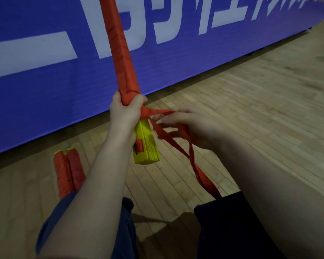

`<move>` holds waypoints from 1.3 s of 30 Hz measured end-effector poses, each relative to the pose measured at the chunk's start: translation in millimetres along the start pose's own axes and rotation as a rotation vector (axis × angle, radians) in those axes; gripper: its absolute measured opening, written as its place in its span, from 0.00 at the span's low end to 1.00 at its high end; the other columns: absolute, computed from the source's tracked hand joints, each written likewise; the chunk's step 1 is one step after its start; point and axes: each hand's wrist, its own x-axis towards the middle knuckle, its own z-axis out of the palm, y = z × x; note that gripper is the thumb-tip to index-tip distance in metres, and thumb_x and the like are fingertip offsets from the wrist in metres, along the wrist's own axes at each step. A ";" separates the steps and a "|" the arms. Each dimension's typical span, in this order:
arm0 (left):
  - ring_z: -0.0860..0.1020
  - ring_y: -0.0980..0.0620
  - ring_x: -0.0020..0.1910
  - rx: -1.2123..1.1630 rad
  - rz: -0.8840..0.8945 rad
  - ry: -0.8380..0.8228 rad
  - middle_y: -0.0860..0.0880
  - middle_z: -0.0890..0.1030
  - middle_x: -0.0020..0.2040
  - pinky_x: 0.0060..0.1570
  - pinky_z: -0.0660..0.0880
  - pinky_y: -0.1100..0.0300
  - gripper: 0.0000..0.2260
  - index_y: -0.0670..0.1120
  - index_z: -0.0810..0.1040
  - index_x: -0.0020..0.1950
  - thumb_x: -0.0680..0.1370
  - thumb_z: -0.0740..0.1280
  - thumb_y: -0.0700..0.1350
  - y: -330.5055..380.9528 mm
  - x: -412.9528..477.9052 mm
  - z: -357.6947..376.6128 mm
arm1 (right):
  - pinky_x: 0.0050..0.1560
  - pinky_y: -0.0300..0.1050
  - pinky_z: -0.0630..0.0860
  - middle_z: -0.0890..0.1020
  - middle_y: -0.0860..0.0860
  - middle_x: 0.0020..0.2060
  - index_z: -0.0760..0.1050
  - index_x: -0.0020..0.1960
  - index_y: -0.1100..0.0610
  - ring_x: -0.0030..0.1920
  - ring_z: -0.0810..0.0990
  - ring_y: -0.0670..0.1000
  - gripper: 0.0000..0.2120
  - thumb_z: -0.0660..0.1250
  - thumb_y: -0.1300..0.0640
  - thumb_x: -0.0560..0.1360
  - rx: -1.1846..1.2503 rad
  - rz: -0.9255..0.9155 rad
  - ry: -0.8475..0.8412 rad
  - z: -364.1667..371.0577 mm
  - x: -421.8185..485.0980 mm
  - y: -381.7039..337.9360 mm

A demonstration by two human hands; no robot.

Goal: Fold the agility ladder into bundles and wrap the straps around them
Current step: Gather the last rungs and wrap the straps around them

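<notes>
Two wrapped bundles [69, 172] lie on the floor [251, 109] near its left edge; I judge those done. My left hand [124, 113] is clenched round a third bundle [120, 43], bound in red down to its yellow rungs [146, 144]. My right hand [187, 124] pinches the loose strap [185, 156]; I reckon the last turns remain.

The long bundle [120, 53] is covered in matt red cloth, and the loose strap [207, 184] is the same soft woven stuff. The yellow rungs [147, 146] look like smooth hard plastic. The floor [251, 94] is wood boards, a bit shiny.
</notes>
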 end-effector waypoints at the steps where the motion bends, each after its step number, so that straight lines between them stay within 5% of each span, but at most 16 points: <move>1: 0.74 0.55 0.31 0.005 0.001 -0.007 0.51 0.75 0.37 0.31 0.72 0.61 0.10 0.48 0.76 0.50 0.72 0.72 0.39 0.3 -0.8 0.5 | 0.61 0.53 0.75 0.80 0.57 0.49 0.81 0.49 0.61 0.53 0.79 0.53 0.12 0.70 0.56 0.68 -0.005 -0.002 0.020 -3.6 -0.1 -1.0; 3: 0.74 0.57 0.28 0.001 -0.002 -0.018 0.51 0.75 0.36 0.27 0.71 0.65 0.10 0.48 0.75 0.50 0.72 0.71 0.38 1.2 -2.1 1.3 | 0.52 0.48 0.75 0.79 0.56 0.44 0.80 0.37 0.55 0.45 0.78 0.50 0.02 0.71 0.57 0.67 0.021 -0.032 0.049 -13.3 0.1 -1.7; 6: 0.74 0.57 0.28 0.001 -0.004 -0.029 0.51 0.76 0.37 0.26 0.71 0.65 0.10 0.47 0.76 0.50 0.72 0.71 0.38 1.9 -0.3 1.1 | 0.31 0.40 0.72 0.71 0.54 0.29 0.70 0.36 0.62 0.27 0.72 0.48 0.13 0.72 0.59 0.72 0.157 -0.040 -0.147 -34.1 -5.4 -2.8; 9: 0.74 0.59 0.27 0.047 0.037 -0.015 0.52 0.76 0.37 0.27 0.71 0.65 0.11 0.48 0.76 0.52 0.72 0.72 0.38 1.4 4.5 -2.4 | 0.19 0.34 0.61 0.68 0.51 0.22 0.70 0.44 0.67 0.18 0.64 0.45 0.25 0.64 0.42 0.77 0.033 0.087 -0.354 -56.2 -17.1 -10.2; 12: 0.74 0.59 0.31 0.114 0.099 0.020 0.53 0.77 0.39 0.31 0.72 0.64 0.16 0.47 0.77 0.56 0.69 0.72 0.43 0.4 8.3 -7.8 | 0.22 0.39 0.63 0.68 0.52 0.24 0.79 0.48 0.63 0.22 0.64 0.48 0.35 0.55 0.30 0.75 -0.424 0.336 -0.291 -80.7 -22.7 -10.4; 15: 0.77 0.51 0.40 0.212 0.175 0.071 0.50 0.79 0.47 0.42 0.77 0.56 0.33 0.46 0.74 0.66 0.61 0.69 0.53 1.4 11.5 -12.6 | 0.37 0.42 0.74 0.75 0.53 0.31 0.81 0.53 0.58 0.31 0.73 0.52 0.19 0.63 0.42 0.77 -0.547 0.527 -0.429 -91.8 -22.5 -0.7; 19: 0.80 0.44 0.52 0.280 0.211 0.119 0.46 0.82 0.55 0.52 0.79 0.48 0.38 0.48 0.72 0.70 0.60 0.67 0.56 4.7 11.8 -20.0 | 0.63 0.49 0.76 0.86 0.53 0.46 0.80 0.58 0.54 0.51 0.85 0.51 0.10 0.64 0.58 0.80 -0.937 0.889 -0.520 -94.3 -20.5 13.9; 22: 0.81 0.43 0.52 0.266 0.227 0.146 0.47 0.82 0.53 0.53 0.79 0.46 0.37 0.49 0.72 0.70 0.60 0.68 0.56 6.3 12.2 -24.5 | 0.63 0.48 0.76 0.86 0.50 0.48 0.83 0.54 0.55 0.54 0.82 0.49 0.08 0.68 0.57 0.77 -1.234 1.183 -0.516 -88.9 -17.8 20.5; 24: 0.81 0.42 0.53 0.243 0.232 0.172 0.45 0.82 0.55 0.53 0.79 0.45 0.38 0.48 0.71 0.70 0.60 0.68 0.56 8.3 13.7 -27.0 | 0.55 0.46 0.78 0.83 0.51 0.41 0.80 0.44 0.58 0.47 0.81 0.50 0.04 0.69 0.58 0.76 -1.369 1.204 -0.277 -86.6 -16.3 19.0; 27: 0.81 0.46 0.47 0.220 0.227 0.167 0.48 0.82 0.52 0.48 0.79 0.53 0.36 0.47 0.72 0.70 0.62 0.68 0.53 12.8 11.6 -28.9 | 0.44 0.45 0.74 0.76 0.56 0.39 0.76 0.49 0.64 0.42 0.77 0.55 0.04 0.63 0.65 0.78 -1.251 0.877 0.470 -91.9 -10.1 18.3; 30: 0.75 0.52 0.37 0.222 0.231 0.115 0.51 0.79 0.45 0.40 0.73 0.59 0.31 0.46 0.75 0.66 0.63 0.68 0.52 9.2 10.3 -27.5 | 0.47 0.44 0.69 0.77 0.62 0.51 0.74 0.58 0.66 0.52 0.76 0.59 0.12 0.58 0.71 0.76 -0.846 0.053 1.153 -96.0 1.9 14.4; 32: 0.74 0.53 0.35 0.219 0.226 0.088 0.52 0.78 0.43 0.39 0.72 0.59 0.30 0.47 0.76 0.64 0.63 0.68 0.52 7.6 9.0 -24.8 | 0.52 0.39 0.69 0.75 0.60 0.58 0.74 0.57 0.65 0.55 0.74 0.53 0.15 0.57 0.72 0.73 -0.886 -0.453 1.226 -86.7 10.5 1.9; 33: 0.74 0.54 0.35 0.208 0.215 0.072 0.52 0.78 0.43 0.38 0.72 0.59 0.28 0.48 0.76 0.63 0.63 0.69 0.51 7.2 7.9 -23.0 | 0.57 0.39 0.69 0.73 0.59 0.61 0.74 0.59 0.65 0.57 0.72 0.52 0.16 0.57 0.72 0.73 -0.959 -0.564 1.167 -79.6 14.6 -0.3; 35: 0.74 0.57 0.33 0.185 0.190 0.049 0.55 0.78 0.41 0.37 0.73 0.61 0.21 0.51 0.76 0.59 0.66 0.71 0.47 6.0 5.3 -18.1 | 0.65 0.46 0.71 0.71 0.57 0.66 0.73 0.65 0.61 0.63 0.71 0.54 0.20 0.58 0.70 0.75 -1.130 -0.377 0.908 -73.9 24.1 9.7; 38: 0.74 0.62 0.31 0.149 0.170 0.027 0.58 0.77 0.40 0.36 0.73 0.64 0.19 0.55 0.73 0.58 0.71 0.72 0.42 4.6 3.1 -15.5 | 0.66 0.55 0.72 0.72 0.57 0.66 0.70 0.69 0.53 0.66 0.71 0.59 0.20 0.61 0.62 0.78 -1.426 0.559 0.359 -69.9 21.9 39.5; 39: 0.74 0.60 0.31 0.134 0.164 0.015 0.56 0.78 0.40 0.35 0.73 0.63 0.19 0.53 0.75 0.59 0.70 0.72 0.43 5.5 3.6 -15.7 | 0.68 0.56 0.69 0.70 0.58 0.69 0.68 0.72 0.54 0.70 0.68 0.60 0.22 0.60 0.63 0.79 -1.456 0.687 0.226 -66.6 18.7 42.7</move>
